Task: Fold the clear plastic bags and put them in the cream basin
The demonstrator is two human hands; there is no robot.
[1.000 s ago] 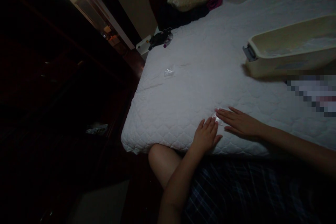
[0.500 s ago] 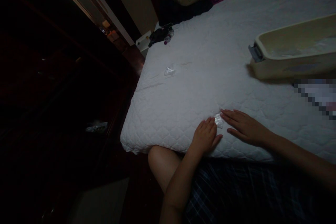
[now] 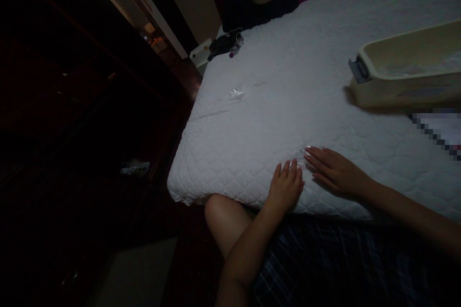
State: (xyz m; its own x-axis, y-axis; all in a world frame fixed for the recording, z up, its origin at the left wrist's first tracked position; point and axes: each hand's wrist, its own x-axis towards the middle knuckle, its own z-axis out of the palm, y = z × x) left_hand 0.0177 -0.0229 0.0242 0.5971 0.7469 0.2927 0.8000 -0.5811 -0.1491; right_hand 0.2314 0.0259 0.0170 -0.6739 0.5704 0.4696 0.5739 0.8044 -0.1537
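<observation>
From afar I saw the left hand [image 3: 287, 183] and right hand [image 3: 336, 171] flat, fingers extended — glossy clear film [image 3: 298, 153] at their fingertips on the white quilted bed [image 3: 266, 122], too covered to tell its long axis.

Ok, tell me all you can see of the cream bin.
The cream bin looks plastic: long, open-topped, rounded at the corners, with a grey latch on one end and a blurred patch on its side. It stands upright on the bed, something clear inside; the frame cuts off the rest. Neither the left hand nor the right hand touches it.
</observation>
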